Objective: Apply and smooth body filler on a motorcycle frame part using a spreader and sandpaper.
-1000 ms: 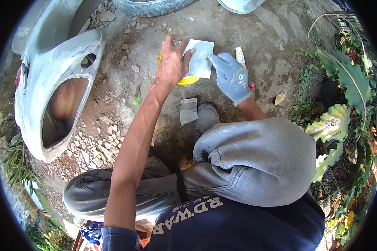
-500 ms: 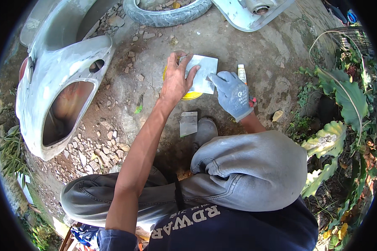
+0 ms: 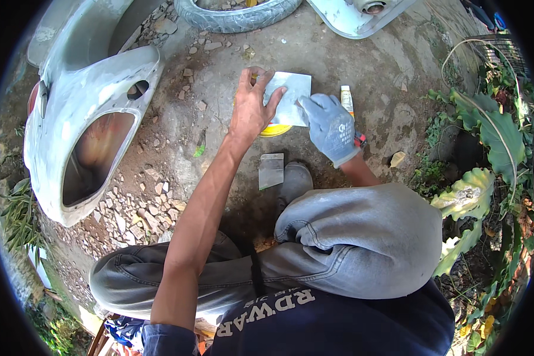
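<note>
My bare left hand [image 3: 252,110] grips the left side of a pale square sheet [image 3: 292,84], fingers curled at its edge and thumb on top. The sheet sits over a round yellow object [image 3: 274,130], partly hidden. My right hand [image 3: 329,124], in a grey-blue glove, has curled fingers at the sheet's right edge, on something small I cannot make out. A white tube [image 3: 346,95] lies just behind that hand, and a small red-and-black object [image 3: 360,140] shows beside its wrist. A smaller grey square piece [image 3: 271,166] lies nearer my shoe.
A pale curved vehicle body panel [image 3: 50,148] lies at the left, with broken stones [image 3: 154,207] beside it. A tyre [image 3: 237,21] and another pale panel [image 3: 332,18] are at the back. Leafy plants [image 3: 486,136] and a dry leaf [image 3: 397,159] are at the right.
The whole view has shifted, down and then slightly up, as my head moved. Both hands stay at the sheet, with only slight finger movement visible.
</note>
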`<state>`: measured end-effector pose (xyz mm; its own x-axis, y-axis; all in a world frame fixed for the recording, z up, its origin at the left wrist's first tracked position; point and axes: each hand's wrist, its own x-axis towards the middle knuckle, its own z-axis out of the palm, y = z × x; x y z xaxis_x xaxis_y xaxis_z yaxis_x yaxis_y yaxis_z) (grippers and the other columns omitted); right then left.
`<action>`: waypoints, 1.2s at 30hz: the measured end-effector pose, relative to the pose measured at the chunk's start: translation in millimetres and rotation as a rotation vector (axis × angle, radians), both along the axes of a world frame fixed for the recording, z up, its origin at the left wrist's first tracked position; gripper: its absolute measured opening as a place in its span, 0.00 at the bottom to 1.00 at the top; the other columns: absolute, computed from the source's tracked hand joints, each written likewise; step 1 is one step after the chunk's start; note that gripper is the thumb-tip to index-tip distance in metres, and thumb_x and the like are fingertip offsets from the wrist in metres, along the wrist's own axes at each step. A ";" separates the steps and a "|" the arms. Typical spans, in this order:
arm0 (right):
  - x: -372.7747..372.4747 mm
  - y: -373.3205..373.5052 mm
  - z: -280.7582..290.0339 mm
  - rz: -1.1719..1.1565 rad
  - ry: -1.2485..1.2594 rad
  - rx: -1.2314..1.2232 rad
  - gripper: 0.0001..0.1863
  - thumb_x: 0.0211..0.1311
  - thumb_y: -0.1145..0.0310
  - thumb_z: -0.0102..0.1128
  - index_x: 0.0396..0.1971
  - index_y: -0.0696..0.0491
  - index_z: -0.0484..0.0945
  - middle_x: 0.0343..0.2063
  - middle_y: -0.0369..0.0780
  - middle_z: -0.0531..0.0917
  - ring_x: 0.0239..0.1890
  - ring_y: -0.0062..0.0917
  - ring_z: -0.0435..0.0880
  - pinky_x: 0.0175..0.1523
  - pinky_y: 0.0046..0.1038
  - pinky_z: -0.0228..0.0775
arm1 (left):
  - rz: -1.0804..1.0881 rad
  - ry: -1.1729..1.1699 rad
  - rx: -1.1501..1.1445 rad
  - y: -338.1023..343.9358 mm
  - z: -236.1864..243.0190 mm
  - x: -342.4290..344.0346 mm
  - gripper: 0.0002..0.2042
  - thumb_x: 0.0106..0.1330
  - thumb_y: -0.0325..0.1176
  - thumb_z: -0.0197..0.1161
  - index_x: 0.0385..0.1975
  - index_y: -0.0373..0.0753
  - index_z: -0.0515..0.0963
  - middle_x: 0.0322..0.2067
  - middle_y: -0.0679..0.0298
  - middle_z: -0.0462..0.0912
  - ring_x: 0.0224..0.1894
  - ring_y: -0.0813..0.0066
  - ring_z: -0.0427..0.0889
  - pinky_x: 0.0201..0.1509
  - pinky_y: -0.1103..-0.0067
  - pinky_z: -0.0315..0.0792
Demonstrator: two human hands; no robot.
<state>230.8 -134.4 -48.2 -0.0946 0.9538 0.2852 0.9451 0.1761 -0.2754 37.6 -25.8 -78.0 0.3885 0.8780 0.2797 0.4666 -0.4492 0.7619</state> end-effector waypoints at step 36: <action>-20.1 -19.7 5.1 -0.027 0.089 -0.077 0.21 0.58 0.74 0.64 0.53 0.46 0.85 0.43 0.37 0.84 0.43 0.38 0.84 0.47 0.42 0.80 | 0.012 -0.046 0.041 -0.4 -3.0 0.9 0.16 0.71 0.33 0.74 0.55 0.34 0.87 0.54 0.50 0.80 0.49 0.50 0.86 0.53 0.63 0.82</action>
<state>210.7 -154.1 -43.1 -0.0459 0.9750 0.2175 0.9206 0.1258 -0.3697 38.5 -26.2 -81.0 0.3641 0.8699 0.3327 0.4367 -0.4750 0.7640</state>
